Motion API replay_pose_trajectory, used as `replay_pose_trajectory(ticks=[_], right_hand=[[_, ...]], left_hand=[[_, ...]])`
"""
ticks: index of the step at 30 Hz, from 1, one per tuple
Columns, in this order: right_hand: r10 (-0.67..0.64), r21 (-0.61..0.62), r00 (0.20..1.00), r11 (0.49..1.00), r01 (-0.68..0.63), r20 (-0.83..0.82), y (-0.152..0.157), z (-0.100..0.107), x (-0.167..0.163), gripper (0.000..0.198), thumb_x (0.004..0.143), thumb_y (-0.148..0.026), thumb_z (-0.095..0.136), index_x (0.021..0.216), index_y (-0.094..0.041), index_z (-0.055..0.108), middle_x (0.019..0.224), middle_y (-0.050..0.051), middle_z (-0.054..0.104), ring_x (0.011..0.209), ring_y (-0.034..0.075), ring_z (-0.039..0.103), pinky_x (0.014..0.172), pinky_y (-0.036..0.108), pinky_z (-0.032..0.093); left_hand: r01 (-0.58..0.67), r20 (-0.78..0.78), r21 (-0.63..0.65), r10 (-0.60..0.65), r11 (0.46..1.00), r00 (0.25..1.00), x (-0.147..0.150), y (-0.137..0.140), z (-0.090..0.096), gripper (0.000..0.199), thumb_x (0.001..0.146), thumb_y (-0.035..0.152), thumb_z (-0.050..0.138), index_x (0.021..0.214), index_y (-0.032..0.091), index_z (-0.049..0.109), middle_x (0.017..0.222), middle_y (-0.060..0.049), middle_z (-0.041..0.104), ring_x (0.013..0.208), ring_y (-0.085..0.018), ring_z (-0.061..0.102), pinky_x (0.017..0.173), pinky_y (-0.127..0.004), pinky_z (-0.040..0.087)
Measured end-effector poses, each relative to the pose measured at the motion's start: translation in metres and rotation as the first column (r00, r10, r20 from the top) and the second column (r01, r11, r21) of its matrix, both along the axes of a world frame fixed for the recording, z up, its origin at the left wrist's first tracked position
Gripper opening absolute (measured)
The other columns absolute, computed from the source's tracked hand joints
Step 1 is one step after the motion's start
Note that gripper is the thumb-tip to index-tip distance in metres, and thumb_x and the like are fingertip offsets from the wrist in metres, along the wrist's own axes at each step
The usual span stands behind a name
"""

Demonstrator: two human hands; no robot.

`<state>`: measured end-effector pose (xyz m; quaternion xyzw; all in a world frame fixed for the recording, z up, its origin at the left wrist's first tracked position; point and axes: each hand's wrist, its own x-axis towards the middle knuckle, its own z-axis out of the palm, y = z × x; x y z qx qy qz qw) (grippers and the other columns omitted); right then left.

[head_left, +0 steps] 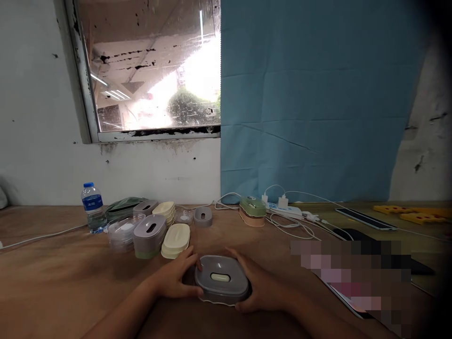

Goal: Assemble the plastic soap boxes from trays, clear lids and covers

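A grey oval plastic box (pixel 226 275) with a pale insert in the slot of its top sits on the table right in front of me. My left hand (pixel 180 275) grips its left side, fingers at the upper edge and thumb low at the front. Around the right side curls my right hand (pixel 259 282), its thumb near the front corner. A thin whitish edge shows along the bottom of the box. Closest to my left hand is a stack of cream lids (pixel 176 240), just beyond it.
Purple-grey slotted boxes (pixel 150 235), clear containers (pixel 123 233) and a water bottle (pixel 93 209) stand at the back left. Farther back are a small grey box (pixel 203 217) and a green-topped box (pixel 253 211). White cables and a power strip (pixel 284 210) lie at the back right.
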<state>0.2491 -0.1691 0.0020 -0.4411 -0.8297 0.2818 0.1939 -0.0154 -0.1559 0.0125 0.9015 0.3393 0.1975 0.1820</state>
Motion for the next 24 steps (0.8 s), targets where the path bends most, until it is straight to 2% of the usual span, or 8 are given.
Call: replay_pose_trajectory(ticks=[3, 5, 6, 9, 13, 18, 21, 24], right_hand=[[0.019, -0.029, 0.999, 0.999, -0.02, -0.026, 0.003, 0.0, 0.006, 0.11, 0.047, -0.033, 0.073, 0.136, -0.018, 0.009, 0.138, 0.011, 0.024, 0.123, 0.028, 0.025, 0.1, 0.037, 0.023], [0.023, -0.04, 0.999, 0.999, -0.025, -0.037, 0.003, 0.001, 0.007, 0.108, 0.048, -0.032, 0.072, 0.136, -0.018, 0.011, 0.137, 0.01, 0.025, 0.123, 0.027, 0.027, 0.1, 0.036, 0.024], [0.026, -0.047, 0.999, 0.998, -0.028, -0.04, 0.003, 0.001, 0.007, 0.107, 0.049, -0.032, 0.072, 0.135, -0.019, 0.011, 0.137, 0.01, 0.026, 0.123, 0.026, 0.027, 0.1, 0.035, 0.025], [0.038, -0.053, 0.998, 0.998, -0.04, -0.044, 0.0, 0.003, 0.005, 0.104, 0.05, -0.031, 0.071, 0.135, -0.02, 0.012, 0.137, 0.01, 0.026, 0.122, 0.027, 0.028, 0.1, 0.037, 0.024], [0.03, -0.04, 0.999, 0.999, -0.031, -0.033, 0.0, 0.002, 0.005, 0.103, 0.049, -0.032, 0.071, 0.134, -0.02, 0.016, 0.137, 0.01, 0.026, 0.123, 0.028, 0.027, 0.101, 0.037, 0.023], [0.033, -0.047, 0.999, 0.998, -0.035, -0.031, -0.001, 0.003, 0.005, 0.102, 0.049, -0.033, 0.071, 0.134, -0.021, 0.016, 0.136, 0.01, 0.026, 0.123, 0.027, 0.027, 0.1, 0.036, 0.024], [0.03, -0.07, 0.999, 0.997, -0.032, -0.032, -0.003, 0.007, 0.005, 0.103, 0.05, -0.032, 0.071, 0.135, -0.021, 0.013, 0.138, 0.01, 0.023, 0.123, 0.027, 0.026, 0.1, 0.036, 0.024], [0.026, -0.073, 0.999, 0.997, -0.029, -0.04, -0.003, 0.008, 0.005, 0.104, 0.05, -0.032, 0.072, 0.135, -0.02, 0.013, 0.138, 0.009, 0.024, 0.123, 0.027, 0.027, 0.101, 0.036, 0.024]], left_hand=[[-0.176, 0.119, 0.135, 0.161, 0.975, 0.98, 0.01, 0.017, 0.002, 0.019, 0.085, 0.03, 0.034, 0.096, 0.019, 0.045, 0.094, -0.005, 0.05, 0.088, -0.017, 0.047, 0.081, -0.028, 0.039], [-0.363, 0.161, 0.232, 0.333, 0.902, 0.929, 0.017, 0.043, 0.005, 0.021, 0.084, 0.018, 0.03, 0.101, 0.017, 0.043, 0.1, -0.008, 0.051, 0.095, -0.018, 0.047, 0.086, -0.03, 0.037], [-0.421, 0.125, 0.271, 0.403, 0.865, 0.907, 0.019, 0.059, 0.006, 0.027, 0.082, 0.012, 0.031, 0.106, 0.016, 0.041, 0.108, -0.01, 0.049, 0.103, -0.019, 0.044, 0.091, -0.031, 0.034], [-0.468, 0.085, 0.262, 0.463, 0.844, 0.882, 0.018, 0.107, 0.009, 0.041, 0.072, -0.001, 0.034, 0.11, 0.01, 0.042, 0.117, -0.016, 0.046, 0.115, -0.023, 0.037, 0.097, -0.036, 0.026], [-0.488, 0.027, 0.189, 0.492, 0.852, 0.87, 0.007, 0.148, 0.008, 0.038, 0.065, -0.007, 0.039, 0.097, 0.009, 0.053, 0.1, -0.017, 0.059, 0.103, -0.027, 0.049, 0.088, -0.038, 0.034], [-0.507, 0.094, 0.117, 0.499, 0.854, 0.862, -0.002, 0.161, 0.004, 0.03, 0.065, -0.005, 0.044, 0.086, 0.012, 0.057, 0.083, -0.011, 0.065, 0.089, -0.026, 0.057, 0.08, -0.036, 0.039], [-0.528, 0.233, 0.093, 0.497, 0.844, 0.836, -0.002, 0.161, 0.01, 0.027, 0.067, -0.001, 0.047, 0.089, 0.013, 0.056, 0.082, -0.01, 0.064, 0.088, -0.025, 0.058, 0.081, -0.036, 0.039], [-0.57, 0.423, 0.064, 0.495, 0.819, 0.759, 0.004, 0.152, 0.02, 0.019, 0.073, 0.011, 0.049, 0.092, 0.014, 0.05, 0.082, -0.009, 0.062, 0.088, -0.023, 0.058, 0.082, -0.036, 0.04]])
